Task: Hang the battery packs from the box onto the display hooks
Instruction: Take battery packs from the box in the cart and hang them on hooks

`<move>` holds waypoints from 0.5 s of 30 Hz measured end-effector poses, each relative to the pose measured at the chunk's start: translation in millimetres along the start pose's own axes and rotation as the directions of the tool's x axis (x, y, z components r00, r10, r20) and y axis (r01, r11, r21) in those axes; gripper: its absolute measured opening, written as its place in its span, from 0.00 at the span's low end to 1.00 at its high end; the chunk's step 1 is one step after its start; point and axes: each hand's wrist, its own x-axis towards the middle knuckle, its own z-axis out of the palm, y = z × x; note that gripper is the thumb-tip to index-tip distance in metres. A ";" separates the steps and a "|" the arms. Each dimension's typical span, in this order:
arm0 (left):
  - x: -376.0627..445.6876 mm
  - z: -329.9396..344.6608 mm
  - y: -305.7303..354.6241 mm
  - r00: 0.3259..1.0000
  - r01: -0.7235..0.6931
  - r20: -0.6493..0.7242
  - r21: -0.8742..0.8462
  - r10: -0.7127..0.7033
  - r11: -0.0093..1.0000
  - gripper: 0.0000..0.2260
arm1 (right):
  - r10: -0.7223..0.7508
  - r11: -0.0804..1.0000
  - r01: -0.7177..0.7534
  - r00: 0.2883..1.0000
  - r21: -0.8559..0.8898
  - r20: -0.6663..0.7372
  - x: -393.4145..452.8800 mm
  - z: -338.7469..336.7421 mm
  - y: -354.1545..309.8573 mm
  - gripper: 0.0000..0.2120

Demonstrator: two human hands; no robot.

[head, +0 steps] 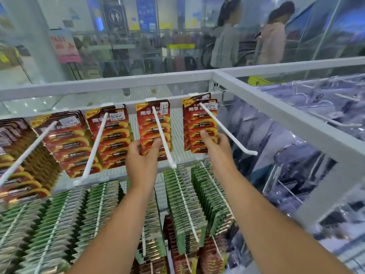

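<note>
- Two stacks of red battery packs held at the back of the top row: left stack (155, 125) and right stack (199, 123), each threaded on its own white display hook.
- Left hand (141, 161) raised with forearm stretched up from the lower edge, thumb across the front of the left stack's lower end, fingers curled behind it, gripping the packs.
- Right hand (216, 144) likewise raised, thumb pressed on the face of the right stack, fingers wrapped behind its lower right edge, holding it.
- Left hook (163, 135) running forward past the left hand's thumb, its knobbed tip just beside the wrist; right hook (227, 131) angling out to the right of the right hand, bent tip well clear of the packs.
- Five hooks countable on the top row: two at the hands, three more to the left, each with red packs (110, 139); leftmost ones blurred.
- Price stickers on the top front card of several stacks, print too small to read fully.
- Lower row: dense files of green packs (209, 196) on several hooks, exact number hard to tell; more red packs (177, 252) under them near the bottom edge.
- White shelf frame (276, 107) crossing behind and to the right, with clear plastic-wrapped goods (308, 155) hanging on its far side.
- Beyond the glass, two people (227, 36) standing by an escalator, blurred.
</note>
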 end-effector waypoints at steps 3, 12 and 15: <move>-13.2 -8.2 -6.0 0.997 -0.022 -0.066 0.137 0.031 0.990 0.26 | 0.034 0.996 -0.035 0.999 -0.085 -0.016 -21.7 -7.3 5.8 0.21; -121.7 -49.2 6.4 0.980 0.116 0.126 0.257 -0.153 0.959 0.32 | 0.051 0.972 -0.011 0.985 -0.236 0.162 -129.3 -55.4 29.2 0.30; -189.2 -59.8 17.5 0.979 0.096 0.141 0.305 -0.145 0.947 0.30 | 0.045 0.976 0.001 0.978 -0.218 0.203 -179.7 -92.1 34.3 0.28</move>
